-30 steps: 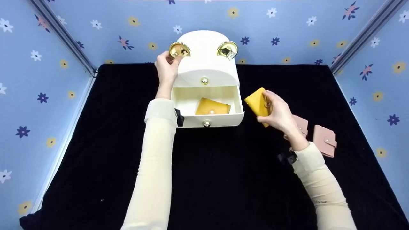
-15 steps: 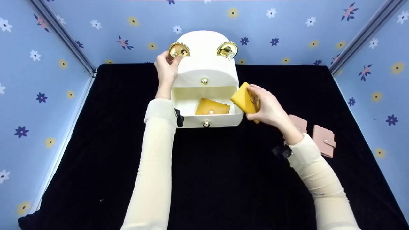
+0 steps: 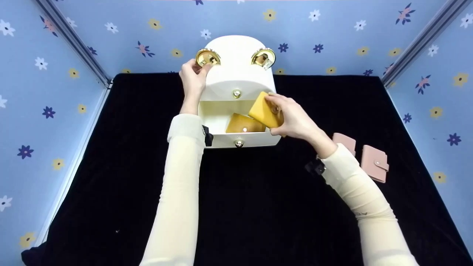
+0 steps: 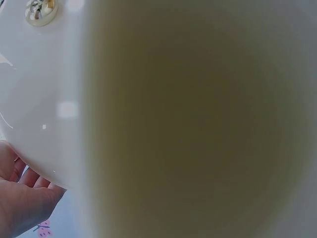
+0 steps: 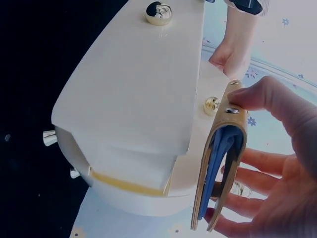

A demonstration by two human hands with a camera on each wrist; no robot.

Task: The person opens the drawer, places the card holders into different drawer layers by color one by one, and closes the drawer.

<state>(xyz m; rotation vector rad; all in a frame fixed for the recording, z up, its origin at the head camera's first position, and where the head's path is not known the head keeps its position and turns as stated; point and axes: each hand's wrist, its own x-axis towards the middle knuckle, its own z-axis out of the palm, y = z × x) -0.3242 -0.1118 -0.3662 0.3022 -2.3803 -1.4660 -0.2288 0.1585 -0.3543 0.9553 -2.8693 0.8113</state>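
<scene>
Above the right side of the open drawer (image 3: 221, 140), the right hand (image 3: 295, 117) pinches a yellow wallet (image 3: 261, 113), farther left than before, its long axis slanting far-left to near-right. The left hand (image 3: 193, 80) touches the white box (image 3: 236, 68), grip unclear. Black cloth (image 3: 258, 207) lies beneath; flowered blue walls (image 3: 122, 46) surround it.

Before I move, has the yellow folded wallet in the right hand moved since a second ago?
Yes. In the head view, the wallet has shifted left and slightly up, judged against the round gold knob on the open white drawer.

Nothing is legible, even the small mark (image 3: 361, 214) on the right sleeve (image 3: 364, 195).
</scene>
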